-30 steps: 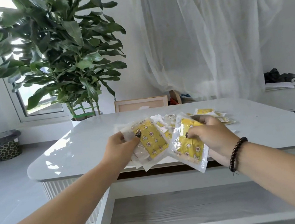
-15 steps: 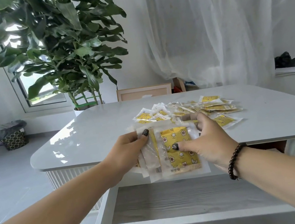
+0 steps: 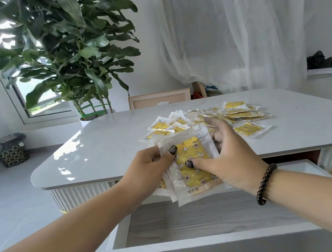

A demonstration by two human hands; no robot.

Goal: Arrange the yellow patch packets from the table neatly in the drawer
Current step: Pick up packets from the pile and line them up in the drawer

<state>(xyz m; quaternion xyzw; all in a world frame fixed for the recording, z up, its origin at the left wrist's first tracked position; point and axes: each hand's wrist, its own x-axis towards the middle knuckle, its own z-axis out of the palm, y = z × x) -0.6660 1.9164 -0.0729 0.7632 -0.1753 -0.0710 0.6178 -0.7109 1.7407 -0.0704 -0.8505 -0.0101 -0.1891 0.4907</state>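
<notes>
Big glossy white table with rounded corners [image 3: 104, 146] fills the middle of the view, and below its near edge the white pull-out drawer with a grey wood-grain floor [image 3: 206, 244] stands open, and as far as its visible floor shows, nothing lies in it yet. Behind, a tall leafy green potted plant [image 3: 57, 51] and a sheer white curtain [image 3: 243, 28] frame the scene. On the tabletop, a loose scatter of yellow patch packets in clear wrappers [image 3: 241, 114] sprawls, overlapping and unsorted, so plenty is left to gather. Now to the action: a small stack of yellow star-printed patch packets [image 3: 192, 164] hangs in the air just above the gap between table edge and drawer. The left hand [image 3: 145, 170] pinches the stack's left side, thumb on top, fingers curled beneath. The right hand [image 3: 230, 160] grips the right side, thumb pressing the top packet's face, fingers wrapped round behind; a dark beaded bracelet [image 3: 266, 184] sits on that wrist. My read: early days, the first bundle being squared up, placing in the drawer not yet done, most packets on the table.
</notes>
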